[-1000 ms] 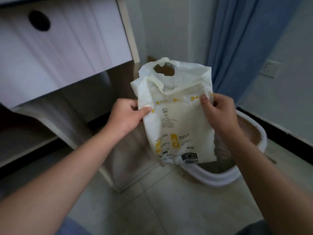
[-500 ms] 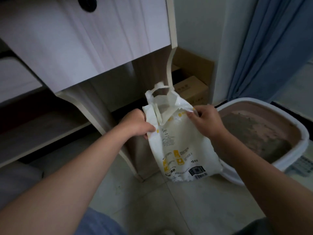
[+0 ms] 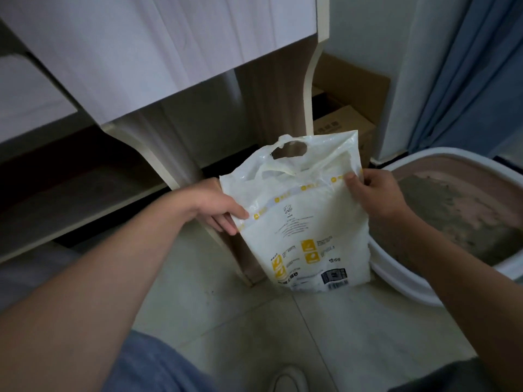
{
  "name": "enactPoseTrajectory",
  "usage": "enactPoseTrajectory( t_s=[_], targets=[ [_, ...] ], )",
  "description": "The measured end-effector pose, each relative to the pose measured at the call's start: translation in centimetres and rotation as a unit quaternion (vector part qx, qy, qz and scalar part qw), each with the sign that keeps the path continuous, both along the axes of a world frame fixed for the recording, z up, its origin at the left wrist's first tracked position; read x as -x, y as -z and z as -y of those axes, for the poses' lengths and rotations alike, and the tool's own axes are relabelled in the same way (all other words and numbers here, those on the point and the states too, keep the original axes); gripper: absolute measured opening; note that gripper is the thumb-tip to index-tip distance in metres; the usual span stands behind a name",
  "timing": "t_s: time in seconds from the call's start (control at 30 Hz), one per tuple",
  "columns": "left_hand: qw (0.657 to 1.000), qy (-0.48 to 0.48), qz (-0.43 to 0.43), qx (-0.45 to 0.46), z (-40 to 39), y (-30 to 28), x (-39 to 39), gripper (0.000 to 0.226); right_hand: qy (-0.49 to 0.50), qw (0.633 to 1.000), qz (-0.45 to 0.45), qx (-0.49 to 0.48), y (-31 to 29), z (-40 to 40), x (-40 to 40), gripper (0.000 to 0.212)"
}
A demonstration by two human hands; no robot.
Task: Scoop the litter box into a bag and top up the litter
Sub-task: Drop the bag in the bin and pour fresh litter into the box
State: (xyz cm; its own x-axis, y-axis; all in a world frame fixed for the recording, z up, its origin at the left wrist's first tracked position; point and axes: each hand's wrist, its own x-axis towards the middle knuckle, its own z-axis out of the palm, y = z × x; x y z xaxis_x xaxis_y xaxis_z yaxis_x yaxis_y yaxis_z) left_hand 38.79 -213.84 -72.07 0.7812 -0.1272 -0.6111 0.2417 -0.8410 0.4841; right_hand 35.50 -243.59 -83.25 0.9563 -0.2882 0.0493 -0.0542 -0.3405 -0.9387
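Note:
A white litter bag (image 3: 300, 222) with yellow print and a cut-out handle stands upright on the tiled floor, its base touching the ground beside the litter box. My left hand (image 3: 218, 207) pinches the bag's left edge near the top seam. My right hand (image 3: 373, 193) pinches the right edge at the same height. The litter box (image 3: 396, 275) has a white rim and pinkish inner walls; grey litter (image 3: 441, 205) covers part of its bottom, at the right of the view.
A white wooden cabinet (image 3: 158, 52) with a curved leg (image 3: 311, 80) overhangs the left. Cardboard boxes (image 3: 345, 120) sit behind the bag by the wall. A blue curtain (image 3: 475, 66) hangs at the right. My knees and a shoe (image 3: 288, 380) show at the bottom.
The bag has come down from mid-air over the litter box to stand on the floor left of it. Both hands kept their hold on its upper edges.

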Motion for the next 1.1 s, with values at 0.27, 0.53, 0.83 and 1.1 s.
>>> enactPoseTrajectory(
  t_s=[0.27, 0.53, 0.83, 1.1],
  targets=[
    [0.997, -0.070, -0.009, -0.021, -1.4, 3.6, 0.1, 0.039, -0.033, 0.995, -0.081, 0.052, 2.8, -1.3, -0.8, 0.043],
    [0.963, 0.007, 0.270, 0.015, 1.3, 0.9, -0.2, 0.025, -0.052, 0.994, -0.057, 0.074, 2.4, -0.4, -0.7, 0.022],
    [0.923, 0.144, 0.340, -0.107, 4.4, 1.1, -0.1, 0.015, -0.052, 0.990, -0.057, 0.120, 2.0, 0.2, 0.1, 0.021],
    [0.863, 0.215, 0.443, -0.110, 7.6, 0.5, 1.1, 0.037, -0.106, 0.991, -0.021, 0.072, -0.2, 0.8, 1.6, 0.021]
  ],
)
